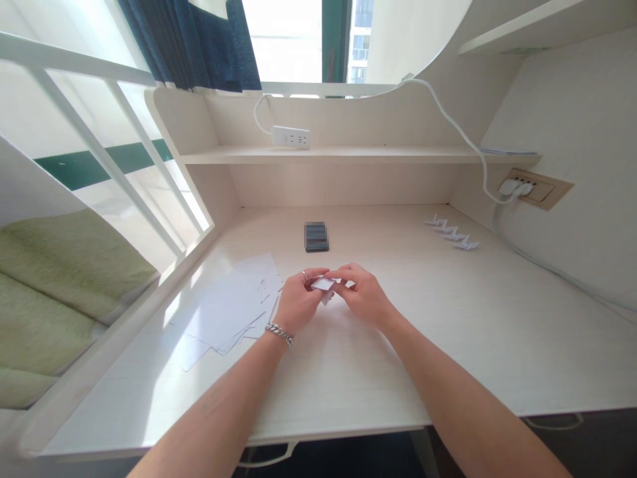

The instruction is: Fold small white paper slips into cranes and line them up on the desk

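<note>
A small folded piece of white paper point(324, 283) is held between my two hands above the middle of the desk. My left hand point(300, 300), with a ring and a chain bracelet, pinches its left side. The fingers of my right hand point(362, 294) are closed on its right edge. Part of the paper is hidden behind the fingers. Several white folded paper cranes point(454, 234) stand in a row at the back right. Loose white paper sheets point(233, 302) lie overlapping to the left of my left hand.
A dark, blurred phone-like object point(316, 237) lies beyond my hands. A white power strip point(291, 137) sits on the shelf point(348, 156) at the back. Its cable point(455, 126) runs to a wall socket point(535, 188) at right. A white railing point(94, 119) borders the left side.
</note>
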### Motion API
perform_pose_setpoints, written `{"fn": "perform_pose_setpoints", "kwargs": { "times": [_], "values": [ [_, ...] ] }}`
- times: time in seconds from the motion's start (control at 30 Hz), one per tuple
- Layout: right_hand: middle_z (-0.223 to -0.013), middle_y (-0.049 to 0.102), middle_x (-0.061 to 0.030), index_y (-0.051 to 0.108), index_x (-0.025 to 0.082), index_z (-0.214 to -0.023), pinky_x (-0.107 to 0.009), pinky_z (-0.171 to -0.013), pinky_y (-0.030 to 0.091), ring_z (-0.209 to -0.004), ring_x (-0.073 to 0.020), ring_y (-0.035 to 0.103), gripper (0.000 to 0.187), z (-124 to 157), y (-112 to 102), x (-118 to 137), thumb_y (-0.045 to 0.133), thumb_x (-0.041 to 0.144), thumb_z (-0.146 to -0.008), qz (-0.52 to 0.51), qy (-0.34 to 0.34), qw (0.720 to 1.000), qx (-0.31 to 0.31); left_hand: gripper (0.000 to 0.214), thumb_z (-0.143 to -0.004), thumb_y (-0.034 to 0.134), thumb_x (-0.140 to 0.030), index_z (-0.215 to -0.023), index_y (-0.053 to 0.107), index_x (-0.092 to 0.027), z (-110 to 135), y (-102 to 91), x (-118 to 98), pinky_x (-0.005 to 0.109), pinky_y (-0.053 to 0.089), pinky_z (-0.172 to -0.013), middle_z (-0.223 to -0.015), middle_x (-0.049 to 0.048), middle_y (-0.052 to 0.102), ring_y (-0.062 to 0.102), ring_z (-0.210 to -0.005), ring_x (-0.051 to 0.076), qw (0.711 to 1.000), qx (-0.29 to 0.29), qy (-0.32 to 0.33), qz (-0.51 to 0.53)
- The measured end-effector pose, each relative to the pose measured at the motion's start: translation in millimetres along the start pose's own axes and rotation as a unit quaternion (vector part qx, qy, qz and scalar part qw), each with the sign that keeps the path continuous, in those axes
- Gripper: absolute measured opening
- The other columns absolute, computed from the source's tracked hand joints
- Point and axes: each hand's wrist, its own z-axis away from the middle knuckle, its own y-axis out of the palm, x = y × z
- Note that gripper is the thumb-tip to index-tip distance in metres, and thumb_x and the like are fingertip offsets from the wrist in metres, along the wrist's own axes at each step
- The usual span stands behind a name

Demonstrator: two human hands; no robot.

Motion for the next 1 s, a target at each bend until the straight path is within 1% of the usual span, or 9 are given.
{"fn": "perform_pose_setpoints", "kwargs": {
  "times": [0.13, 0.27, 0.37, 0.47, 0.57, 0.63, 0.73, 0.9, 1.0],
  "values": [
    [-0.095, 0.059, -0.0053, 0.075, 0.027, -0.101, -0.031, -0.074, 0.052, -0.086, -0.0175, 0.061, 0.027, -1.1, -1.1, -1.7, 0.060, 0.016, -0.081, -0.018, -0.001, 1.000, -0.007, 0.040, -0.069, 0.068, -0.016, -0.108, 0.069, -0.014, 0.0, 0.9, 0.2, 0.030, 0.054, -0.072, -0.099, 0.0105, 0.074, 0.068, -0.086, 0.021, 1.000, 0.000, 0.016, 0.024],
    [-0.096, 0.060, -0.0051, 0.076, 0.029, -0.099, -0.030, -0.072, 0.052, -0.086, -0.0173, 0.061, 0.027, -1.3, -1.1, -0.8, 0.061, 0.018, -0.080, -0.044, 0.017, 0.999, -0.007, 0.043, -0.071, 0.072, -0.024, -0.112, 0.067, -0.013, 1.2, 0.5, -1.5, 0.031, 0.054, -0.071, -0.097, 0.0115, 0.074, 0.069, -0.082, 0.021, 0.999, 0.009, 0.021, 0.039],
    [-0.098, 0.060, -0.0056, 0.077, 0.028, -0.096, -0.029, -0.071, 0.051, -0.088, -0.0179, 0.061, 0.025, -1.2, -1.6, 1.4, 0.061, 0.018, -0.079, -0.069, 0.025, 0.997, -0.005, 0.044, -0.071, 0.074, -0.028, -0.111, 0.066, -0.013, 1.3, 0.3, -1.4, 0.030, 0.054, -0.071, -0.098, 0.0119, 0.074, 0.069, -0.083, 0.021, 0.998, 0.014, 0.020, 0.049],
    [-0.099, 0.062, -0.0059, 0.077, 0.027, -0.094, -0.030, -0.074, 0.051, -0.089, -0.0183, 0.062, 0.024, -1.4, -3.0, 4.0, 0.061, 0.018, -0.078, -0.068, 0.030, 0.997, -0.004, 0.044, -0.072, 0.073, -0.027, -0.113, 0.065, -0.014, 0.9, 0.2, 0.1, 0.029, 0.053, -0.071, -0.099, 0.0112, 0.074, 0.069, -0.082, 0.019, 0.998, 0.017, 0.027, 0.056],
    [-0.100, 0.065, -0.0055, 0.077, 0.027, -0.095, -0.033, -0.080, 0.049, -0.089, -0.0182, 0.063, 0.025, -2.0, -4.6, 5.0, 0.060, 0.018, -0.078, -0.051, 0.037, 0.998, 0.004, 0.041, -0.073, 0.069, -0.021, -0.113, 0.064, -0.014, 0.5, 0.2, 1.1, 0.028, 0.053, -0.069, -0.097, 0.0099, 0.074, 0.068, -0.079, 0.017, 0.997, 0.019, 0.034, 0.060],
    [-0.099, 0.068, -0.0051, 0.076, 0.026, -0.095, -0.034, -0.080, 0.049, -0.087, -0.0184, 0.063, 0.025, -2.5, -4.9, 3.9, 0.061, 0.019, -0.077, -0.053, 0.042, 0.998, 0.012, 0.040, -0.073, 0.068, -0.018, -0.112, 0.064, -0.014, 0.7, 0.4, 0.8, 0.027, 0.052, -0.068, -0.095, 0.0093, 0.074, 0.068, -0.077, 0.017, 0.997, 0.022, 0.034, 0.065],
    [-0.096, 0.071, -0.0056, 0.075, 0.024, -0.096, -0.034, -0.075, 0.050, -0.083, -0.0191, 0.064, 0.023, -3.0, -4.1, 0.3, 0.063, 0.023, -0.077, -0.068, 0.061, 0.996, 0.009, 0.037, -0.073, 0.071, -0.020, -0.108, 0.062, -0.014, 1.8, 1.1, -0.8, 0.028, 0.052, -0.066, -0.090, 0.0087, 0.074, 0.068, -0.074, 0.016, 0.996, 0.026, 0.026, 0.082],
    [-0.090, 0.073, -0.0064, 0.074, 0.021, -0.089, -0.032, -0.071, 0.050, -0.082, -0.0206, 0.066, 0.019, -4.0, -1.9, -4.2, 0.066, 0.034, -0.077, -0.077, 0.081, 0.994, -0.006, 0.026, -0.073, 0.074, -0.028, -0.090, 0.060, -0.014, 3.7, 2.4, -3.6, 0.027, 0.052, -0.062, -0.078, 0.0075, 0.072, 0.068, -0.070, 0.017, 0.994, 0.044, 0.025, 0.097],
    [-0.084, 0.073, -0.0055, 0.074, 0.020, -0.084, -0.032, -0.072, 0.050, -0.079, -0.0204, 0.066, 0.019, -3.4, -1.8, -1.3, 0.065, 0.036, -0.078, -0.072, 0.084, 0.994, -0.002, 0.025, -0.072, 0.075, -0.030, -0.084, 0.060, -0.013, 3.4, 2.8, -4.8, 0.027, 0.051, -0.062, -0.075, 0.0076, 0.072, 0.067, -0.069, 0.017, 0.994, 0.048, 0.006, 0.094]
  ]
}}
